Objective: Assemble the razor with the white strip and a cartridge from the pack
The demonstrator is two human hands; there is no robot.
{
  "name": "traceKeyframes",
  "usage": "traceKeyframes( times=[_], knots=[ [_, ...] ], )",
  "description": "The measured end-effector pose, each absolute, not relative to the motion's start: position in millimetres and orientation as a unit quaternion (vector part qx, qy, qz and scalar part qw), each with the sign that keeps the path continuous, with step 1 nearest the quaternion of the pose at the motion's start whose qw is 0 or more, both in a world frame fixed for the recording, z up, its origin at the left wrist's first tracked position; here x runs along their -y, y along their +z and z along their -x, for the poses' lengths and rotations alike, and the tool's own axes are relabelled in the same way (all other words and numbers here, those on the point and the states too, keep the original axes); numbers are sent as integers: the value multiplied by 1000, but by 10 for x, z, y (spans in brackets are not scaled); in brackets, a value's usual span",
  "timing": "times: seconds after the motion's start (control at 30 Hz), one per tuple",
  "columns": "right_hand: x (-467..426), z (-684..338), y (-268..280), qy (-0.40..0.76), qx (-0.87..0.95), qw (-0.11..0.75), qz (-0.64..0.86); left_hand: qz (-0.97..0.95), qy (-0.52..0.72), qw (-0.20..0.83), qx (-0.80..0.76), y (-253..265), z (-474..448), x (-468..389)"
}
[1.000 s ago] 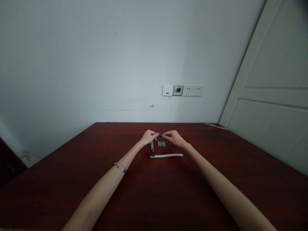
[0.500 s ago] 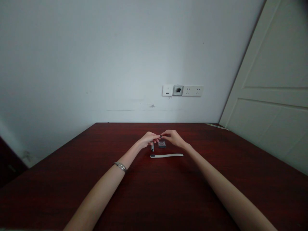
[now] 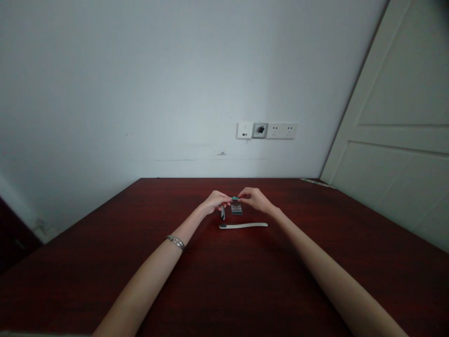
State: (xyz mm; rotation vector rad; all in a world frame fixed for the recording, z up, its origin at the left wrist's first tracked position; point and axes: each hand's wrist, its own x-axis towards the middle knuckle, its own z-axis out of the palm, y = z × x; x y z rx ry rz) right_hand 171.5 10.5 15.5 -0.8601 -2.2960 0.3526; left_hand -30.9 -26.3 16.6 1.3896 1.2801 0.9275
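Between my two hands is a small flat teal piece (image 3: 235,198), too small to name. The thumb and fingers of my left hand (image 3: 216,201) pinch its left end. My right hand (image 3: 254,198) has its thumb and fingertips closed on the right end. Just under them on the table lies a small clear flat case (image 3: 236,210) with a dark lower edge. A narrow black-and-white piece (image 3: 222,214) shows below my left fingers, its upper part hidden by them. Nearer to me lies a long, slightly curved white handle (image 3: 245,226) with a dark grey left end.
The dark red wooden table (image 3: 224,281) reaches back to a white wall (image 3: 175,93). Sockets and switches (image 3: 266,130) sit on the wall above its back edge. A pale door panel (image 3: 396,107) stands at the right, near a thin strip (image 3: 317,183) on the table's back right corner.
The small piece has turned from dark to showing a teal face. My right hand has shifted slightly right, widening the gap between the hands. The things on the table stay put.
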Motion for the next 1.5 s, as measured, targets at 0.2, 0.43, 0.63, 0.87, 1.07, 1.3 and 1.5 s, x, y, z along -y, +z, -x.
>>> traceKeyframes(
  times=[0.2, 0.43, 0.63, 0.87, 1.07, 1.3, 1.5],
  knots=[
    [-59, -1719, 201, 91, 890, 313, 317, -612, 378, 445, -533, 153, 318, 242],
    [-74, -1711, 135, 118, 893, 266, 342, -661, 362, 360, -549, 76, 262, 175],
    [-84, -1691, 78, 184, 869, 304, 344, -675, 370, 329, -547, 24, 320, 139],
    [-109, -1698, 113, 280, 785, 389, 392, -796, 281, 243, -478, 90, 306, 219],
    [-128, -1687, 148, 394, 719, 410, 399, -847, 197, 248, -428, 120, 254, 274],
    [-128, -1694, 100, 478, 672, 393, 407, -849, 177, 244, -434, 68, 284, 265],
    [-112, -1683, 46, 456, 691, 375, 416, -831, 198, 192, -484, -7, 305, 235]
  ],
)
